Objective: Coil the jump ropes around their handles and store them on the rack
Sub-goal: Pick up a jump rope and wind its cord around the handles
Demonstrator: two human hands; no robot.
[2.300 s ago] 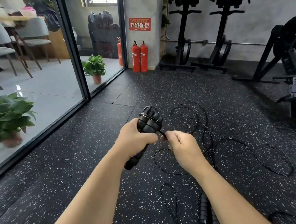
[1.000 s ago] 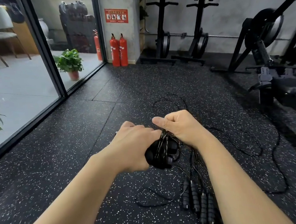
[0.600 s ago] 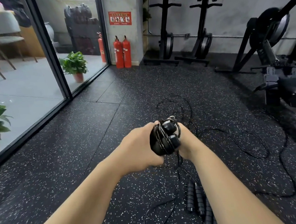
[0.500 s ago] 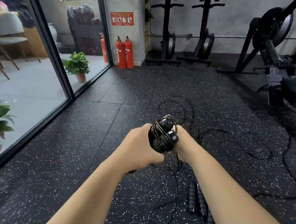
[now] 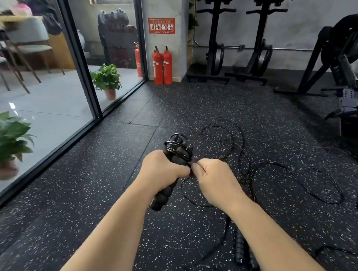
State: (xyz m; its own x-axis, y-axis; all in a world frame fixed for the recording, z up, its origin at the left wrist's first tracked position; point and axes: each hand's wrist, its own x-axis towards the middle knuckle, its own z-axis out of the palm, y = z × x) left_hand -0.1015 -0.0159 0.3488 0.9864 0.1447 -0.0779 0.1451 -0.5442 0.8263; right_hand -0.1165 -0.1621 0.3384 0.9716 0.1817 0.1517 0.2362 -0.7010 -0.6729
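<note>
A person stands on a black speckled rubber gym floor [image 5: 94,203], both bare forearms reaching forward. The left hand [image 5: 163,171] is wrapped in a full fist around a pair of black jump rope handles [image 5: 175,156], held together and tilted so their tops point up and away; the lower ends stick out below the fist. Several turns of thin black rope [image 5: 177,144] are already wound around the upper part of the handles. The right hand [image 5: 215,178] sits just beside the left, its fingers [image 5: 197,167] curled with thumb and forefinger pinching the rope right where it leaves the coil. The loose length of rope [image 5: 302,184] trails from the hands and lies in tangled loops on the floor to the right. More black jump rope handles [image 5: 240,249] lie on the floor below the right forearm. To the left, a glass wall with a black frame [image 5: 79,64] separates the gym from a tiled room with chairs and a potted plant [image 5: 107,80]; another potted plant [image 5: 4,141] stands nearer. Two red fire extinguishers [image 5: 162,65] stand against a grey pillar, and black exercise machines [image 5: 241,33] line the far wall.
</note>
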